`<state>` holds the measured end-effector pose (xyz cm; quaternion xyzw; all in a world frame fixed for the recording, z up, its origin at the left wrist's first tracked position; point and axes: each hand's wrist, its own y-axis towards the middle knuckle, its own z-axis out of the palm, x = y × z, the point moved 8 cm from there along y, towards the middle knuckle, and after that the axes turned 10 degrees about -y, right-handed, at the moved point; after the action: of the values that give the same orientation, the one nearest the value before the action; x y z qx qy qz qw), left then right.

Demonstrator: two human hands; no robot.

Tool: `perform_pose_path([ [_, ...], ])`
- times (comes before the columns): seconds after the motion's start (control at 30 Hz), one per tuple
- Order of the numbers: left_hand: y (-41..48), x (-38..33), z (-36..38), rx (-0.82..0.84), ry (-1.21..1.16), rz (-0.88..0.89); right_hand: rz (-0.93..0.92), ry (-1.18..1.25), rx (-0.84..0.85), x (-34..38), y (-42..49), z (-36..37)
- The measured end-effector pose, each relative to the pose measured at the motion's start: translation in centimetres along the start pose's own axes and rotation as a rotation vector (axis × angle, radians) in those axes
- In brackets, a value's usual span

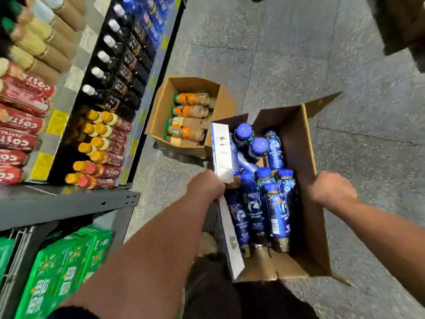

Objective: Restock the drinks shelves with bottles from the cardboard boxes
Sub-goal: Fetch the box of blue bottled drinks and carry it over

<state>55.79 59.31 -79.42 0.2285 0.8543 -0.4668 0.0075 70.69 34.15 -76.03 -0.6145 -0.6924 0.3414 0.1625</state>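
Grey floor (299, 65) by shelves (69, 203); left grip (204, 185) and right grip (331, 188) clamped on cardboard box (305, 215)

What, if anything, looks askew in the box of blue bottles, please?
The blue bottles in the cardboard box are jumbled: some lie flat side by side, while others at the far end tilt at odd angles. Nothing looks spilled.

Speckled grey floor (299, 54); green cartons (69, 261) seemingly in dark crate (21, 261).
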Motion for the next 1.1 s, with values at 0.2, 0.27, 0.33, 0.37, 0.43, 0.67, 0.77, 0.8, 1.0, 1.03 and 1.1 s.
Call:
perform_pose_path([
  [0.2, 5.5, -7.9, -2.6, 0.049, -0.091, -0.030, 0.006, -0.092, -0.034, -0.2, 7.8, -8.7],
  [0.27, 7.7, -10.4, -3.9, 0.050, -0.098, -0.022, 0.024, -0.096, -0.028, 0.1, 10.1, -11.3],
  [0.33, 9.8, -12.9, -5.3, 0.047, -0.088, -0.009, 0.027, -0.090, -0.027, 0.6, 12.5, -13.8],
  [0.37, 10.7, -14.0, -5.8, 0.046, -0.075, -0.007, 0.027, -0.097, -0.027, 0.8, 13.7, -14.9],
  [0.43, 12.1, -16.2, -7.5, 0.033, -0.066, -0.021, 0.027, -0.104, -0.037, 1.1, 15.9, -17.3],
  [0.67, 15.8, -23.6, -13.1, -0.029, -0.128, -0.125, -0.084, -0.139, -0.016, 3.9, 25.5, -25.5],
  [0.77, 16.4, -25.5, -14.2, -0.058, -0.208, -0.202, -0.168, -0.203, -0.038, 5.6, 29.1, -29.0],
  [0.8, 16.8, -26.1, -14.4, -0.072, -0.242, -0.225, -0.198, -0.208, -0.051, 6.1, 30.0, -30.0],
  [1.0, 18.2, -27.8, -14.9, -0.126, -0.461, -0.301, -0.329, -0.360, -0.130, 10.7, 35.0, -35.3],
  [1.03, 18.7, -27.7, -15.2, -0.150, -0.507, -0.322, -0.348, -0.396, -0.137, 11.9, 35.6, -35.9],
  [1.1, 20.1, -27.2, -15.3, -0.153, -0.562, -0.345, -0.390, -0.433, -0.138, 14.5, 36.9, -36.8],
])
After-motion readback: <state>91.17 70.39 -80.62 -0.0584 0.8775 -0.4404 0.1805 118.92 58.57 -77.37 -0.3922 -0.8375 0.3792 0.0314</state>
